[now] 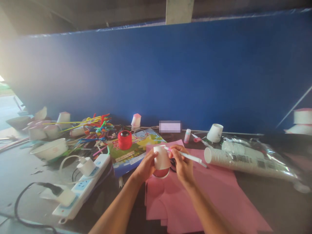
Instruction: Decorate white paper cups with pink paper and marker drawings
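Observation:
A white paper cup (162, 158) is held upside down by my left hand (145, 166), whose fingers press on its left side. In my right hand (182, 163) is a white marker (192, 157), its pink tip end close to the cup's upper right side. Whether the tip touches the cup I cannot tell. Just below the cup is a round red shape with a pale rim (161, 173). Pink paper sheets (209, 195) lie under both hands.
A power strip (81, 188) with plugs, a bowl (50, 149) and colourful pipe cleaners (99, 126) are on the left. A red jar (124, 140) stands on a colourful book (138, 152). Glue stick (187, 136), upturned cup (214, 133) and bagged cups (243, 159) lie right.

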`<state>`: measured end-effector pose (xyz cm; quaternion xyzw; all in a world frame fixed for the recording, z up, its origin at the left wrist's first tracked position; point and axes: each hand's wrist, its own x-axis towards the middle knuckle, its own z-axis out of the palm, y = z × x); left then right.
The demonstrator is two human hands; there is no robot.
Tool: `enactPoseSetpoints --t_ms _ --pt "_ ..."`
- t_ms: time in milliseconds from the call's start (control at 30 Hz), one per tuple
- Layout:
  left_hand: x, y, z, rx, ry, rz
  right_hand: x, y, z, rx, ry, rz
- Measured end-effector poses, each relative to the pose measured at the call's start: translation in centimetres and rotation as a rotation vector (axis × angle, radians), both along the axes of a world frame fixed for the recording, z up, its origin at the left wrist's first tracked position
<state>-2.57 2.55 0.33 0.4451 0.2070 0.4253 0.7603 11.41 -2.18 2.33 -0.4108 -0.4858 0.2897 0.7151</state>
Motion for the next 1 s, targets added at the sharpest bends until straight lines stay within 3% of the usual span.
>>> enactPoseSetpoints --t_ms 167,300,567,667,900,1000 --pt "0.0 0.0 0.0 0.009 -0.015 -0.009 -0.1 0.1 -0.1 0.012 0.019 -0.006" --pt "-0.1 0.0 0.2 -0.01 0.001 0.0 -0.2 0.3 -0.2 -0.012 0.158 0.03" --pt "0.7 -0.3 0.5 -0.089 -0.12 -0.067 -0.5 0.3 1.1 0.046 0.491 0.252" --pt "0.8 -0.7 0.4 -0.032 -0.109 -0.067 -0.5 0.3 1.3 0.01 0.537 0.298" --pt "0.3 -0.7 1.0 0.034 -0.036 -0.054 0.3 0.4 1.3 0.08 0.457 0.15" --pt "0.4 -0.7 0.9 0.01 -0.047 -0.037 0.1 0.4 1.1 0.079 0.449 0.194"
